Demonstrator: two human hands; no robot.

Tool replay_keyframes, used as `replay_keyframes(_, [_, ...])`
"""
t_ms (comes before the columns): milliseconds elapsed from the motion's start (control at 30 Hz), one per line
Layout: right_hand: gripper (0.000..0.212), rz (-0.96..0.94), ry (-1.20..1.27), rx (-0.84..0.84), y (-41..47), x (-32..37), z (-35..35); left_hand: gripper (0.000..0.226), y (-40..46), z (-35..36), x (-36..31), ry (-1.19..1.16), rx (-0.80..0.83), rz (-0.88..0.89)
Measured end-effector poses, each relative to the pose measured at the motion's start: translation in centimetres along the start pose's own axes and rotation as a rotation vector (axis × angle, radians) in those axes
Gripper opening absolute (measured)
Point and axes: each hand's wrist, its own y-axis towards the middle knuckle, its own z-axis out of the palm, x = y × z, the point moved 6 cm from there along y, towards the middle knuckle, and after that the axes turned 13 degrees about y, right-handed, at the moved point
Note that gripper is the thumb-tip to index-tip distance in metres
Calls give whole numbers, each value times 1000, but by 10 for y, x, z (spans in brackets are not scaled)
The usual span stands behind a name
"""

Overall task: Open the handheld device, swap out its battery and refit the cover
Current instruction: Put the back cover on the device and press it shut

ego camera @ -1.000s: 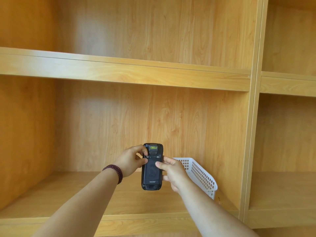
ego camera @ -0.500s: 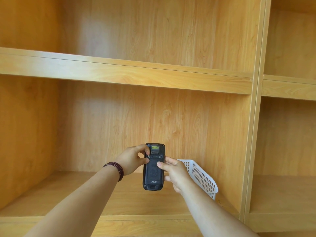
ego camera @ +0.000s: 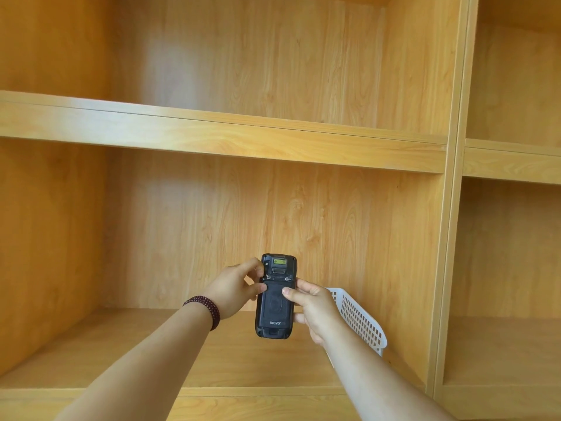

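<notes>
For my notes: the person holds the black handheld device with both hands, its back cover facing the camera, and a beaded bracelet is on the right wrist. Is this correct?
Not quite. The head view shows the beaded bracelet on the left wrist, not the right. The rest holds: the left hand and right hand hold the black handheld device, back cover facing the camera.

One black rectangular plastic handheld device (ego camera: 275,296) at six o'clock, its back cover fitted. Two bare hands grip it: left hand (ego camera: 232,291), right hand (ego camera: 312,305). One dark red beaded bracelet (ego camera: 204,308). One white perforated plastic basket (ego camera: 361,320) at five o'clock.

White basket (ego camera: 361,320) partly hidden behind the right hand (ego camera: 315,311)
</notes>
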Motion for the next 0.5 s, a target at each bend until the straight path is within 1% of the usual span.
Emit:
replay_keyframes(133, [24, 7, -12, 8, 0, -2, 0, 20, -2, 1, -1, 43, 27, 23])
replay_keyframes(233, [25, 15, -29, 12, 0, -4, -1, 27, -3, 2, 1, 49, 41, -6])
replay_keyframes(300, [25, 16, -41, 10, 0, -5, -1, 26, -3, 3, 2, 27, 52, -39])
replay_keyframes(433, [23, 13, -25, -11, 0, -8, 1, 14, -4, 3, 5, -2, 43, -90])
replay_keyframes(500, [22, 11, -3, -12, 0, -8, 2, 15, -6, 2, 5, -46, 22, -116])
